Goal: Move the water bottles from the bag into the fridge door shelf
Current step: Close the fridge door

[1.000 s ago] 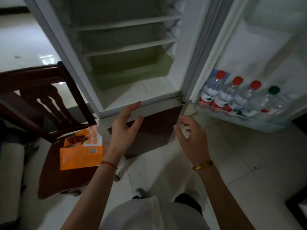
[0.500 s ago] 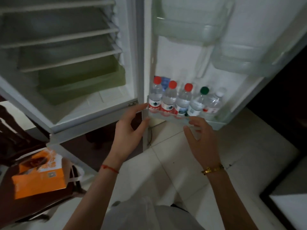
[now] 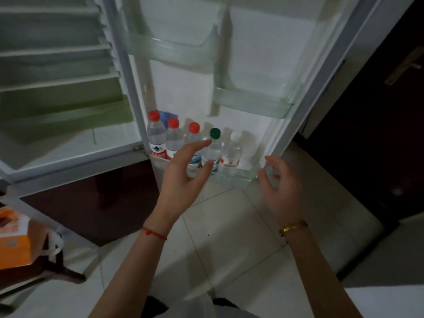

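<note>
Five water bottles [image 3: 192, 145] stand upright in a row in the bottom fridge door shelf [image 3: 238, 177], three with red caps, one green, one pale. My left hand [image 3: 183, 177] is spread open and holds nothing, in front of the middle bottles, though I cannot tell if it touches them. My right hand [image 3: 280, 187], blurred, is loosely open and empty near the shelf's right end.

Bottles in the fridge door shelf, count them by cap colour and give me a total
Red caps: 3
Green cap: 1
White cap: 1
Total: 5 bottles, all in the bottom door shelf.
</note>
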{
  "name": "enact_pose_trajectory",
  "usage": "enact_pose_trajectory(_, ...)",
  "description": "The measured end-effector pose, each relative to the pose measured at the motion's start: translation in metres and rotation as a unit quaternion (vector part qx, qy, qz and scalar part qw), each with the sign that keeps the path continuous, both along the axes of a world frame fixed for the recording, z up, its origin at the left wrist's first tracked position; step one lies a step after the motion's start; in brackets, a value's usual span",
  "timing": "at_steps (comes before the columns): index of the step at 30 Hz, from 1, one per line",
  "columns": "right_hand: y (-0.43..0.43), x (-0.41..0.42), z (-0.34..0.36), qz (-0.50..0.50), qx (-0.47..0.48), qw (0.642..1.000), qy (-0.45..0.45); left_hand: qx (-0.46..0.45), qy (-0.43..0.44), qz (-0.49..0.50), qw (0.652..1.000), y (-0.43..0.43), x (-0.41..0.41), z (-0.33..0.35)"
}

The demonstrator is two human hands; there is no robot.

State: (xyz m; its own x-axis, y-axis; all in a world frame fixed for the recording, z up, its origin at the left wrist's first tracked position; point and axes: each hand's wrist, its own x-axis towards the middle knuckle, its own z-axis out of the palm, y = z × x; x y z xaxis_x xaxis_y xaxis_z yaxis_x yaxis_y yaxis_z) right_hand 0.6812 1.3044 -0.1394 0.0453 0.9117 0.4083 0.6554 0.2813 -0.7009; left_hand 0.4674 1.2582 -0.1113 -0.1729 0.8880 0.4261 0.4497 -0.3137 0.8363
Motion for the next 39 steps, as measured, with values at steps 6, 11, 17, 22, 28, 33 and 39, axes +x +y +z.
enact_pose_trajectory(6,0.030,0.043,0.020,-0.006,-0.001,1.000,0.000,0.054,0.072,-0.022,0.996,0.025,0.055,0.035)
enact_pose_trajectory(11,0.070,0.064,0.032,-0.052,-0.013,0.998,0.023,0.109,0.192,-0.012,0.975,0.057,0.086,0.066)
enact_pose_trajectory(17,0.111,0.067,0.042,-0.063,-0.061,0.993,0.075,0.082,0.284,-0.008,0.955,0.089,0.102,0.075)
enact_pose_trajectory(22,0.136,0.056,0.053,-0.058,-0.058,0.991,0.103,0.032,0.308,-0.009,0.951,0.101,0.104,0.066)
enact_pose_trajectory(28,0.144,0.046,0.053,-0.036,-0.059,0.985,0.157,0.020,0.309,0.004,0.951,0.103,0.107,0.063)
enact_pose_trajectory(33,0.133,0.050,0.048,-0.031,-0.066,0.985,0.159,0.024,0.287,0.031,0.957,0.090,0.114,0.061)
enact_pose_trajectory(39,0.096,0.062,0.044,0.007,-0.069,0.988,0.135,0.071,0.235,0.101,0.964,0.063,0.135,0.058)
